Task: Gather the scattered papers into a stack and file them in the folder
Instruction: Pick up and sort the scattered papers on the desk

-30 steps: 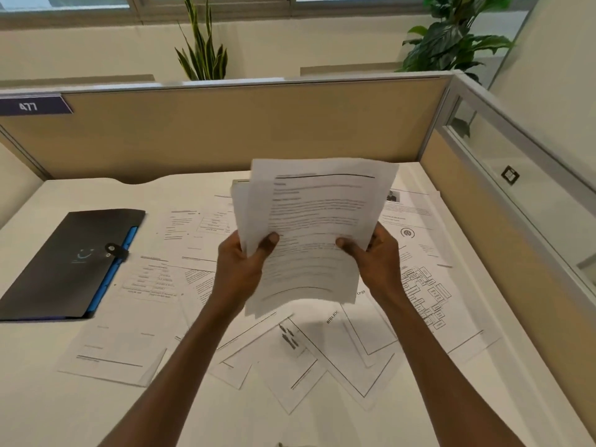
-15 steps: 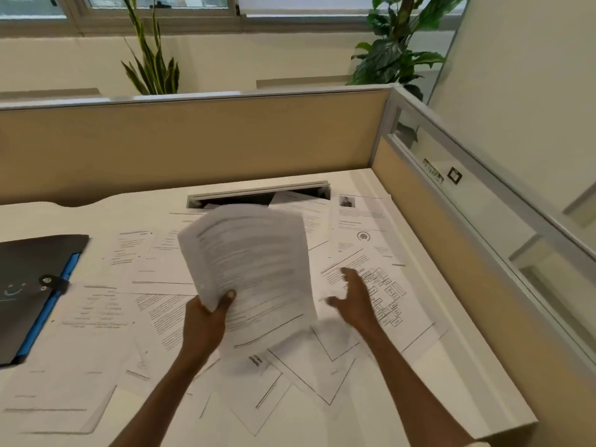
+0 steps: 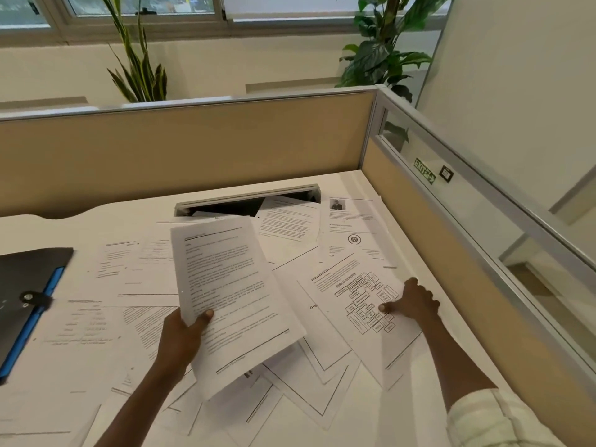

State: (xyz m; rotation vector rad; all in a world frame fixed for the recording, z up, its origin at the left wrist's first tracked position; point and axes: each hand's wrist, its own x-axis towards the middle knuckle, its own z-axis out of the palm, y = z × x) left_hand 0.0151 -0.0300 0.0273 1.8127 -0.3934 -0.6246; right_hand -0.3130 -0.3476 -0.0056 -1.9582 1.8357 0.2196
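My left hand (image 3: 183, 337) grips a bundle of gathered papers (image 3: 232, 291) by its lower left corner, held tilted above the desk. My right hand (image 3: 411, 301) rests flat on a sheet printed with an organisation chart (image 3: 361, 295) at the right of the desk, thumb and fingers pressing on it. Several loose printed sheets (image 3: 135, 272) lie scattered and overlapping across the white desk. The dark folder (image 3: 22, 285) with a blue spine and a snap strap lies closed at the far left, partly cut off by the frame edge.
Beige partition walls (image 3: 193, 150) close the desk at the back and right, the right one topped by glass. A cable slot (image 3: 248, 201) opens at the back of the desk, with sheets lying over its edge. Plants stand behind the partition.
My right hand let go of the bundle and moved right, down onto the chart sheet. The left hand now holds the bundle alone. The view turned to the right.
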